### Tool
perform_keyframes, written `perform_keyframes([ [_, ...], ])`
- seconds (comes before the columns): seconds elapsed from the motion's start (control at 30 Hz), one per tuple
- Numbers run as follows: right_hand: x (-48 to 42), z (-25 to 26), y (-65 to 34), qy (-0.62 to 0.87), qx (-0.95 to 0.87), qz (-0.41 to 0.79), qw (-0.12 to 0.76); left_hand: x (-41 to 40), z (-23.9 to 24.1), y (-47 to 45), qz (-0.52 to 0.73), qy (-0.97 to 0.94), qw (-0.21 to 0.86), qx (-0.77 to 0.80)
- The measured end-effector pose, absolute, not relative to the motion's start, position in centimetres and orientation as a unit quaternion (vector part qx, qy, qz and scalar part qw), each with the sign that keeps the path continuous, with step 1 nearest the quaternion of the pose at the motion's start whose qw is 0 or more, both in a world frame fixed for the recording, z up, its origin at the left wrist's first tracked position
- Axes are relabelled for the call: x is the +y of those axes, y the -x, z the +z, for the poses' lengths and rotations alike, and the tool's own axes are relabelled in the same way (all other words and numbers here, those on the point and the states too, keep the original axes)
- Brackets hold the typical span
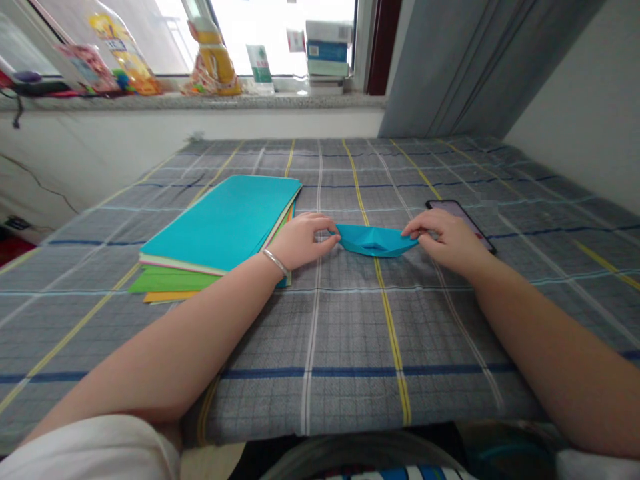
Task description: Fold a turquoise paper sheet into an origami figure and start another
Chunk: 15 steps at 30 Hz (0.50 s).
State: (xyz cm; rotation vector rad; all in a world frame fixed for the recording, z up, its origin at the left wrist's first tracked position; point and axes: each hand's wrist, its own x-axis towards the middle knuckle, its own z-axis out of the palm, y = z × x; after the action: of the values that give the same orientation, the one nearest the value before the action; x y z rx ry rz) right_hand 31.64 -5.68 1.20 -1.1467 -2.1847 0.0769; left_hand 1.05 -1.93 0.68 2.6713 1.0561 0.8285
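Observation:
A folded blue paper boat [376, 241] is stretched between my two hands, just over the plaid cloth. My left hand [306, 240], with a silver bangle at the wrist, pinches the boat's left tip between thumb and fingers. At the other end, my right hand [446, 239] pinches the right tip the same way. A small raised peak shows in the middle of the boat. Whether its underside rests on the cloth I cannot tell. Close beside my left hand lies a stack of coloured paper [225, 220], blue on top, with green and orange sheets sticking out below.
A phone [463, 223] lies partly behind my right hand. The plaid cloth [350, 333] covers the surface up to the wall. Bottles, packets and a pile of boxes [327, 50] stand on the window sill [280, 101]. A grey curtain [450, 60] hangs at the back right.

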Motion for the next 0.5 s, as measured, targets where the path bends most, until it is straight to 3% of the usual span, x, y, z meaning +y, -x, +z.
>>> perform_keyframes([
  [0.5, -4.7, 0.5, -32.7, 0.465, -0.822, 0.064, 0.323, -0.9, 0.0, -0.9, 0.309, -0.826, 0.198, 0.428],
])
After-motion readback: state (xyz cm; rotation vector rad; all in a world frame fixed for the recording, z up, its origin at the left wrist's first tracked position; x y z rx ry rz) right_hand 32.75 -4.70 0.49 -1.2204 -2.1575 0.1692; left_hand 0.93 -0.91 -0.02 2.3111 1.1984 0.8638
